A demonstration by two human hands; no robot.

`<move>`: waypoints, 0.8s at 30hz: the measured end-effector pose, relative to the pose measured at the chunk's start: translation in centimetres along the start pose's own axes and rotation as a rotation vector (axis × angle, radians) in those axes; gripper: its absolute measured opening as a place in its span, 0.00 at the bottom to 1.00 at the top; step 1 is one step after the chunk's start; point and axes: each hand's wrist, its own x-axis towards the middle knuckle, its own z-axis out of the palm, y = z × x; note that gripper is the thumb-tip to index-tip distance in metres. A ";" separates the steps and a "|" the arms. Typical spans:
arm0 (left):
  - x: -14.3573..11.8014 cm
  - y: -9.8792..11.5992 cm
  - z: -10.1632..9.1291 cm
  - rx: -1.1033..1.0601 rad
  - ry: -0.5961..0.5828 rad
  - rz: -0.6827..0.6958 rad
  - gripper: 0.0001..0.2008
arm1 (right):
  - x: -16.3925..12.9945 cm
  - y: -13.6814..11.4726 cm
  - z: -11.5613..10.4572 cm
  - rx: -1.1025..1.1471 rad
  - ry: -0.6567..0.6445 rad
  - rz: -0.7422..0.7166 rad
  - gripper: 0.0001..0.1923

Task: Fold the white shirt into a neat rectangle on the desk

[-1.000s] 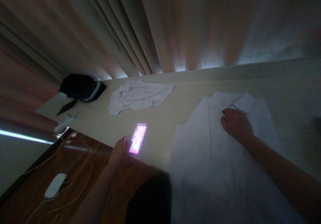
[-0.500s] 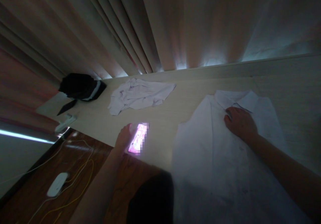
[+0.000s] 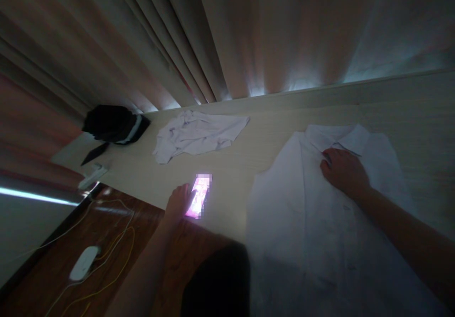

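Observation:
A white collared shirt (image 3: 295, 212) lies spread flat on the pale wooden surface (image 3: 249, 151) in dim light. My right hand (image 3: 343, 171) rests palm down on the shirt just below its collar. My left hand (image 3: 178, 202) touches the left edge of a lit phone (image 3: 199, 194) that lies on the surface with a pink glowing screen. Whether the fingers grip the phone or only touch it is unclear.
A crumpled white garment (image 3: 199, 134) lies farther back. A black garment with a white stripe (image 3: 113, 123) sits at the far left near a small white object (image 3: 93, 174). On the darker wood at lower left are a white mouse (image 3: 83, 263) and yellow cables (image 3: 113, 241). Curtains (image 3: 227, 37) hang behind.
My left hand moved up along the phone's left side and settled at its lower edge. My right hand crept slightly toward the collar. The view shifted a little.

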 end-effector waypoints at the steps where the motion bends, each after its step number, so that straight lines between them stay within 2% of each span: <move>1: 0.9 0.4 0.1 -0.006 0.004 -0.007 0.20 | 0.0 0.0 0.0 0.002 0.000 0.002 0.13; 4: 3.2 1.3 0.1 -0.033 0.011 -0.030 0.21 | 0.0 0.0 -0.1 0.007 -0.003 0.010 0.13; 7: 3.8 1.3 -0.4 -0.071 0.012 -0.039 0.21 | 0.0 0.1 -0.1 0.029 -0.010 0.015 0.13; 13: -0.3 0.0 -1.8 -0.160 -0.003 -0.054 0.20 | -0.1 0.0 0.0 0.054 -0.004 0.022 0.14; 16: -3.4 0.1 -2.5 -0.217 -0.005 -0.076 0.19 | -0.1 0.0 0.0 0.045 0.010 0.017 0.14; 18: -6.4 0.9 -2.6 -0.267 -0.011 -0.079 0.19 | -0.1 0.0 0.1 0.043 0.009 0.011 0.14; 21: -12.8 3.5 -1.8 -0.363 -0.071 -0.045 0.19 | 0.0 0.1 0.3 0.037 0.000 0.009 0.14; 24: -20.2 7.2 0.4 -0.469 -0.157 -0.034 0.16 | 0.1 0.2 0.6 0.014 -0.003 0.016 0.15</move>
